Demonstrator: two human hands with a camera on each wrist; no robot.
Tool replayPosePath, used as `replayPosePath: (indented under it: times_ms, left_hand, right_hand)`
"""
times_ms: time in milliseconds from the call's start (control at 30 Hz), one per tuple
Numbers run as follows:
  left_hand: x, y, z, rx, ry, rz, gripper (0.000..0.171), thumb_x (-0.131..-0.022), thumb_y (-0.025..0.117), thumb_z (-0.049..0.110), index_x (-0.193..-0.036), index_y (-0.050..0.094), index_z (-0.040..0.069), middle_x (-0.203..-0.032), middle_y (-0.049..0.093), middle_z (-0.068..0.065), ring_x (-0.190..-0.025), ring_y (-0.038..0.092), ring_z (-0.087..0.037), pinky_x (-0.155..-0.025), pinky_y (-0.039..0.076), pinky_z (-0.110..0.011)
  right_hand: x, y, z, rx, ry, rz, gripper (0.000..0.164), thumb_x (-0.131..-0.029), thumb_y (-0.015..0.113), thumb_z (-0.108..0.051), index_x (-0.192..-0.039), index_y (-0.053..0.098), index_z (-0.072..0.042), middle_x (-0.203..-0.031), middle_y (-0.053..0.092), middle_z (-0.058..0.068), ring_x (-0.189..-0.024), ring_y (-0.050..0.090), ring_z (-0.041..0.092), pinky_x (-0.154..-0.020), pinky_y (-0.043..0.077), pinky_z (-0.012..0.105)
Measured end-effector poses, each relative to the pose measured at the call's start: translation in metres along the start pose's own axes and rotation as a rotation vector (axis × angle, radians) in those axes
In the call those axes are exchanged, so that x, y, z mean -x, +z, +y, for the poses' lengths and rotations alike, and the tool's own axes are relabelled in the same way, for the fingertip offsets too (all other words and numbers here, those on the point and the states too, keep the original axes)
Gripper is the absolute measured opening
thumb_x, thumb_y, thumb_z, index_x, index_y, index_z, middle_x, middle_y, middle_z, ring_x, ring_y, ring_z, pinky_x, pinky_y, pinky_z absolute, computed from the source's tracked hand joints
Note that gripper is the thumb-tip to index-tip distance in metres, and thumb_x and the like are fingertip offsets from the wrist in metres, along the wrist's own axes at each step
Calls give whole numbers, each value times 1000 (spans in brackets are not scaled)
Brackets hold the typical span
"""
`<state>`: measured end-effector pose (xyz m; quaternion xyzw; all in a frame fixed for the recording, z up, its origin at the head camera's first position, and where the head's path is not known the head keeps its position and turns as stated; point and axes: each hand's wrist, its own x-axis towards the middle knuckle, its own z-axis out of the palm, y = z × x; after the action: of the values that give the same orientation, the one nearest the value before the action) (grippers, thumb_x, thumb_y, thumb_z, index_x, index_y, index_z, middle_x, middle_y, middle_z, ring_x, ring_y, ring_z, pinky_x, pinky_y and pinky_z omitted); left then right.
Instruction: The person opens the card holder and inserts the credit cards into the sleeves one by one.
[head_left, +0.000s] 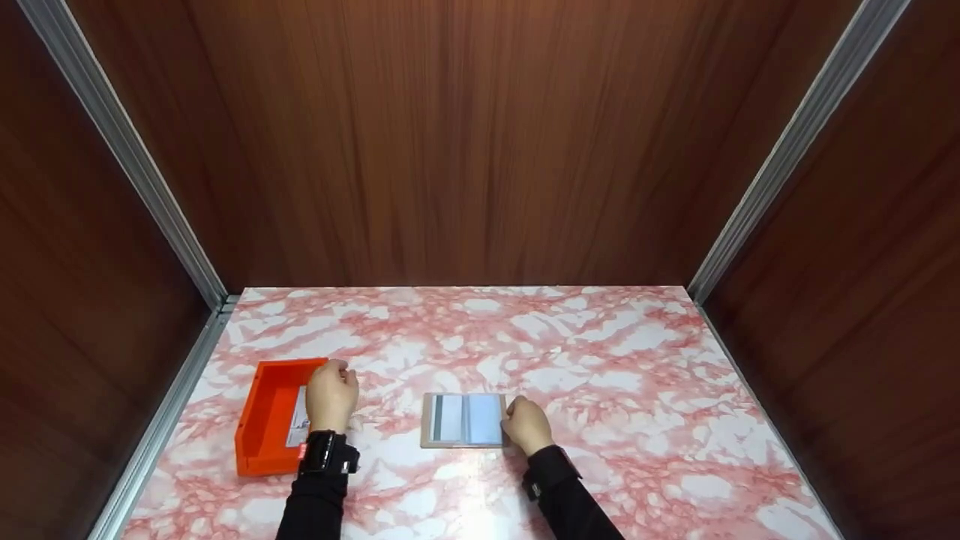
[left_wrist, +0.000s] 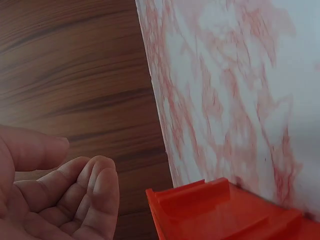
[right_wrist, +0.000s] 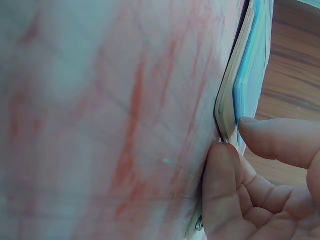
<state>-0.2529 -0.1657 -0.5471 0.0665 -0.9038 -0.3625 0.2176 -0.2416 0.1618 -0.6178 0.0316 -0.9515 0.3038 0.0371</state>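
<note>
An open booklet with a tan cover (head_left: 426, 420) lies flat on the table, pale blue and white panels inside it. At its right edge my right hand (head_left: 528, 426) pinches it, the thumb on the blue inner side and fingers at the tan cover (right_wrist: 227, 107) in the right wrist view. My left hand (head_left: 331, 394) is over the right side of an orange bin (head_left: 251, 420), holding nothing. Its fingers (left_wrist: 102, 190) curve loosely, with the thumb apart from them. Inside the bin lies a flat whitish printed item (head_left: 298, 424), partly hidden by the left hand and wrist.
The table (head_left: 637, 420) has a pink and white marbled top. Brown wood-grain panels (head_left: 465, 150) stand at the back and both sides, with metal rails (head_left: 150, 172) at the corners. The bin stands left of the booklet, with a gap between them.
</note>
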Motion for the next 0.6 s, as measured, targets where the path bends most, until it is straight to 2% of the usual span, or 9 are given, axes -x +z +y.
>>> replayPosePath:
  times_ms: [267,600]
  left_hand:
    - [-10,-23,-10,-30,-51,25,23,-87,60,3,-102,66,-12,-91,66,-26,-89,62,-45,-81,47,-55]
    - [-10,-41,-32,-51,-146,-27,26,-93,57,6,-109,63,-13,-102,64,-32,-96,60,-48,-87,45,-55]
  right_hand:
    - [1,0,1,-8,-23,10,12,-76,67,1,-84,59,2,-72,58,9,-64,54,26,-64,48,42]
    - [1,0,0,-3,-14,12,11,-76,67,1,-84,59,2,-72,58,9,-64,55,27,-63,48,42]
